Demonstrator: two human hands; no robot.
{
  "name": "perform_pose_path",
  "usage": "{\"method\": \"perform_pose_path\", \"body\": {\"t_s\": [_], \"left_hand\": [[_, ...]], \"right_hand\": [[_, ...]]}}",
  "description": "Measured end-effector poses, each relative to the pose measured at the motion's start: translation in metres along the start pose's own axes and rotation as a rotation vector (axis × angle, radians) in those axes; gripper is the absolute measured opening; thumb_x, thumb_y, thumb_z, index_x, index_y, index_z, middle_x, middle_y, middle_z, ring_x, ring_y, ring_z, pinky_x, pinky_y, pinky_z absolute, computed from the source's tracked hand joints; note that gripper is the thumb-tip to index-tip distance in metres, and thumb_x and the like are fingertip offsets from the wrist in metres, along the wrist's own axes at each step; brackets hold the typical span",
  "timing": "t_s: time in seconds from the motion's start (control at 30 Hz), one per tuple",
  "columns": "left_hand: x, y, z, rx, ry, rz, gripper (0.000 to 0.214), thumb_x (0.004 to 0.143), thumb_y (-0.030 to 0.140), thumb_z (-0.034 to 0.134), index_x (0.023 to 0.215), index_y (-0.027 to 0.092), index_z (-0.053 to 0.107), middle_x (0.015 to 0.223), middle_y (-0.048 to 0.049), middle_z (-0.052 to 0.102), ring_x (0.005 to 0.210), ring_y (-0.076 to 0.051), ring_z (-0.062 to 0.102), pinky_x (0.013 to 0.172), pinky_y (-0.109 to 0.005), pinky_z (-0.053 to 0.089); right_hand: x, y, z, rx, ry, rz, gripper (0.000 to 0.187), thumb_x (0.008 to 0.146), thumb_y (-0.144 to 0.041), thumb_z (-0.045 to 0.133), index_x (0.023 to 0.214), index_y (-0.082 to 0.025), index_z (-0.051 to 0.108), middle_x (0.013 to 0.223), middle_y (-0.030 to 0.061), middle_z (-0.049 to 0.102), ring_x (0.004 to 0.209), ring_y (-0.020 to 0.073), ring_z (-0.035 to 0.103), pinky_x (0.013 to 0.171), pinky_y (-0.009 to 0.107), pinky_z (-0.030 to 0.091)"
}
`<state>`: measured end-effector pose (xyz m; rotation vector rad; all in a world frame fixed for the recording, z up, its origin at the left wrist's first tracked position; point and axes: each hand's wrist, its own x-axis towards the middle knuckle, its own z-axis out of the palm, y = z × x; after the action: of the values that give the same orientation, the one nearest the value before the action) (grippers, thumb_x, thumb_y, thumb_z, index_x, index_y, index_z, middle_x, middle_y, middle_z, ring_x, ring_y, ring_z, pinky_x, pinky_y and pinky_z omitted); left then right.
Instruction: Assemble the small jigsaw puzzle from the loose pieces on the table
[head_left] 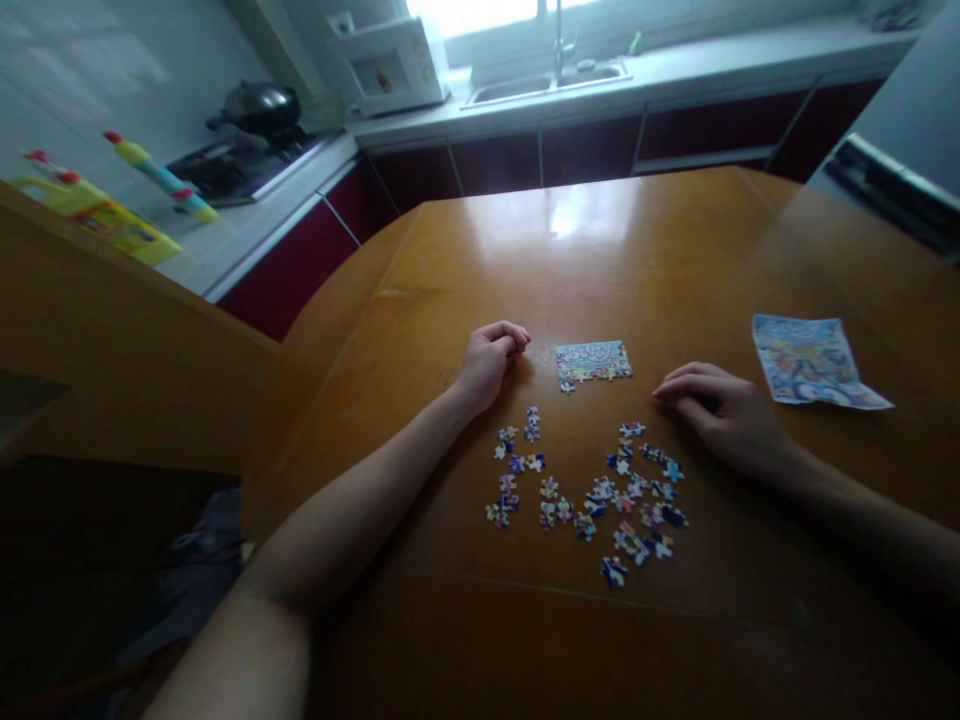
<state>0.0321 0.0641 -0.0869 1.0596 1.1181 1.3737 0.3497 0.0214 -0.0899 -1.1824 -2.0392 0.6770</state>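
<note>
A small joined block of jigsaw pieces [593, 362] lies on the wooden table [600, 250]. Several loose puzzle pieces [592, 495] are scattered just in front of it. My left hand [489, 360] rests on the table left of the block, its fingers curled into a loose fist; whether it holds anything is hidden. To the right of the block my right hand [720, 412] lies palm down with fingers stretched toward the loose pieces, holding nothing.
A printed picture sheet [814, 362] lies at the right of the table. Behind are a kitchen counter with a sink [547, 85], a microwave [390, 68], a stove with a wok [259, 108], and bottles [112, 215] at the left.
</note>
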Motion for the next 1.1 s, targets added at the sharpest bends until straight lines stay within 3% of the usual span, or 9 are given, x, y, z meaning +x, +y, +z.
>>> {"method": "perform_pose_path", "body": {"t_s": [1.1], "left_hand": [[-0.0005,0.0001,0.0009,0.009,-0.014,0.02,0.016,0.064,0.005,0.054,0.056,0.016,0.062,0.075,-0.003,0.062,0.064,-0.01,0.049,0.057,-0.025,0.035]], "right_hand": [[-0.0003,-0.0003,0.0003,-0.017,0.014,0.002,0.016,0.088,-0.023,0.058,0.085,-0.025,0.073,0.096,0.0063,0.072,0.092,0.0251,0.066,0.086,0.045,0.054]]}}
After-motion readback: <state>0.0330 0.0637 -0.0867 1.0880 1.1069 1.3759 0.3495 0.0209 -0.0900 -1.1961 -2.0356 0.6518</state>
